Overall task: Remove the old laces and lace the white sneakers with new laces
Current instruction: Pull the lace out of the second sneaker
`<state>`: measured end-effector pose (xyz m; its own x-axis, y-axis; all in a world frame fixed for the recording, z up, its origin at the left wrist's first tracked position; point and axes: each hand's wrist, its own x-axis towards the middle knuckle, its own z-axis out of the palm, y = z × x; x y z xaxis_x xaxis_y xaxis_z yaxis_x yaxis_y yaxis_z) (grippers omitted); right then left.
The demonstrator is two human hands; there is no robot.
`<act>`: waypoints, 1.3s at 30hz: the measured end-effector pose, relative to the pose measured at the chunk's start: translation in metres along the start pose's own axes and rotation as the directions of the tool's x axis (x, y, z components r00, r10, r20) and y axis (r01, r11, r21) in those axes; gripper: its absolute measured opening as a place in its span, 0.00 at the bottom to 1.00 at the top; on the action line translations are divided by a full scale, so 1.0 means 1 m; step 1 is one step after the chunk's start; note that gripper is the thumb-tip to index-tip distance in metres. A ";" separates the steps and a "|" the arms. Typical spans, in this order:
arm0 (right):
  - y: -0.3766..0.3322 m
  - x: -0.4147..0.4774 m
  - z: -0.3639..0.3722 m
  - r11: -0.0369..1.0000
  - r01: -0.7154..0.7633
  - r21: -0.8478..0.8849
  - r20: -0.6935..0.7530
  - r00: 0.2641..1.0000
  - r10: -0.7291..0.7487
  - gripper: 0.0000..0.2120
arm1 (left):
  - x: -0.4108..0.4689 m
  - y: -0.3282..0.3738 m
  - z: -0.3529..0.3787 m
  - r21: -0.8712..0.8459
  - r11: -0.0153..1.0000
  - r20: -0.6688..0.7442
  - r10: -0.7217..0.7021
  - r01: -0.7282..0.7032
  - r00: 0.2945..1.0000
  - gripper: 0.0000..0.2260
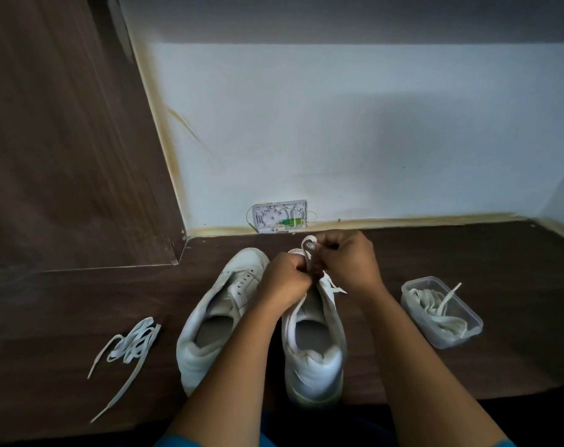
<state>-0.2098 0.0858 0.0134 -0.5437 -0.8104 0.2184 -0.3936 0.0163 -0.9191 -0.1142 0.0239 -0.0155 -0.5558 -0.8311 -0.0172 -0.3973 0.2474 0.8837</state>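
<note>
White lace point(307, 244) was pinched by left hand point(285, 280) and right hand point(350, 262) over one sneaker point(316, 366); plastic tub point(448, 342) sat at three o'clock.

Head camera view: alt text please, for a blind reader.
A left hand and right hand pinch a white lace over the toe end of a white sneaker. An unlaced second sneaker stands beside it, a loose lace lies left, a clear tub of laces right.

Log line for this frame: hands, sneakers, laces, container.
left hand, right hand: pinch lace over right sneaker | left sneaker: eyelets bare | loose lace: left of sneakers | clear container: holds laces, right of sneakers
</note>
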 end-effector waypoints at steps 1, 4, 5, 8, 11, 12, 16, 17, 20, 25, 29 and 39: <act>0.001 0.000 -0.001 1.000 -0.005 0.009 0.005 1.000 0.005 0.07 | 0.002 -0.002 0.004 0.024 1.000 -0.051 0.017 -0.015 0.999 0.10; 0.003 0.002 -0.006 0.997 -0.034 -0.073 0.002 0.999 0.034 0.03 | 0.007 -0.004 0.009 -0.180 0.983 -0.143 -0.074 0.047 0.987 0.09; 0.004 0.002 -0.009 0.989 -0.062 -0.137 0.038 0.997 0.067 0.07 | 0.006 -0.003 0.008 -0.318 0.943 -0.149 -0.151 0.097 0.977 0.10; 0.007 -0.001 -0.010 0.896 -0.082 -0.436 0.249 0.946 0.208 0.16 | 0.006 0.002 0.001 -0.609 0.771 -0.120 -0.322 0.187 0.939 0.14; 0.009 -0.002 -0.007 0.842 -0.059 -0.536 0.217 0.954 0.205 0.12 | 0.006 0.007 -0.013 -0.782 0.604 -0.108 -0.375 0.154 0.921 0.13; 0.009 -0.001 -0.006 0.841 -0.051 -0.539 0.201 0.962 0.187 0.11 | 0.006 0.007 -0.017 -0.829 0.545 -0.100 -0.368 0.127 0.925 0.12; 0.010 -0.001 0.004 0.784 0.047 -0.619 0.223 0.968 0.118 0.08 | 0.003 0.008 -0.027 -0.855 0.494 0.013 -0.281 0.156 0.960 0.09; 0.009 -0.002 0.007 0.758 0.072 -0.648 0.218 0.971 0.094 0.06 | 0.003 0.008 -0.027 -0.839 0.518 0.031 -0.256 0.164 0.966 0.09; 0.008 0.001 0.011 0.821 0.111 -0.560 0.106 0.992 -0.061 0.05 | 0.001 0.009 -0.027 -0.773 0.609 0.048 -0.223 0.178 0.974 0.07; -0.007 0.003 0.009 0.968 0.059 0.242 -0.081 0.996 -0.040 0.08 | -0.002 0.002 -0.014 -0.264 0.961 0.089 -0.061 0.082 0.994 0.12; -0.008 0.002 0.009 0.909 0.081 0.409 -0.040 0.997 -0.071 0.12 | 0.001 0.001 -0.007 -0.255 0.966 -0.059 -0.059 0.042 0.996 0.12; 0.013 0.002 0.009 0.743 0.140 -0.655 0.270 0.961 0.057 0.09 | 0.003 0.007 -0.015 -0.719 0.680 -0.052 -0.253 0.140 0.966 0.13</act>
<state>-0.2090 0.0787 -0.0009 -0.3445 -0.9362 0.0689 -0.8537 0.2819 -0.4378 -0.1081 0.0155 -0.0030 -0.3984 -0.8914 -0.2160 0.1775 -0.3059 0.9354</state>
